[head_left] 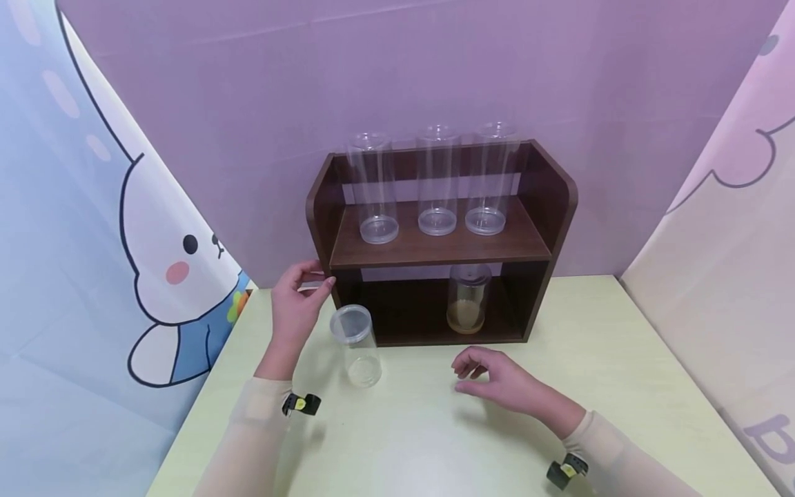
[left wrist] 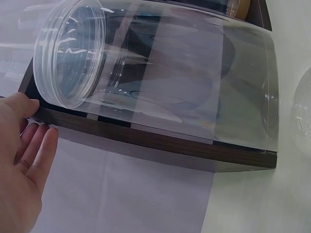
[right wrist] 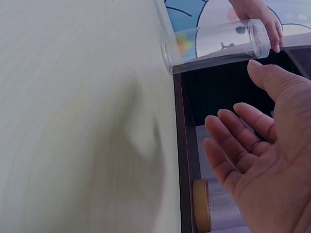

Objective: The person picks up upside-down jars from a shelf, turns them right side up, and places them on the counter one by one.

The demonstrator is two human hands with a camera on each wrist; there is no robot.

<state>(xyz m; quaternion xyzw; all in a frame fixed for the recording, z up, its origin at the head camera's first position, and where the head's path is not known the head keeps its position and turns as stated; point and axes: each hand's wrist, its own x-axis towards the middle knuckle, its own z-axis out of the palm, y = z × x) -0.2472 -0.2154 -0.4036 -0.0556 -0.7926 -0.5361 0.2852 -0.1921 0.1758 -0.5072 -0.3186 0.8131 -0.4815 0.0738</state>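
Observation:
My left hand (head_left: 295,304) is at the left side panel of a dark brown two-tier shelf (head_left: 441,252). In the left wrist view its thumb lies over the panel's front edge and the fingers are on the outer side, gripping it. Just right of that hand, a clear cylindrical jar (head_left: 357,352) with a translucent lid stands upright on the table, in front of the shelf's left end. My right hand (head_left: 499,379) hovers above the table before the shelf, palm turned inward, fingers loosely bent around nothing. A shorter clear jar with a gold-brown base (head_left: 466,315) stands on the lower tier's right side.
Three tall clear cylinders stand in a row on the upper tier: left (head_left: 377,200), middle (head_left: 437,190) and right (head_left: 488,193). The pale table (head_left: 410,442) runs up to a purple cloth backdrop (head_left: 248,103). Printed cloths hang at both sides.

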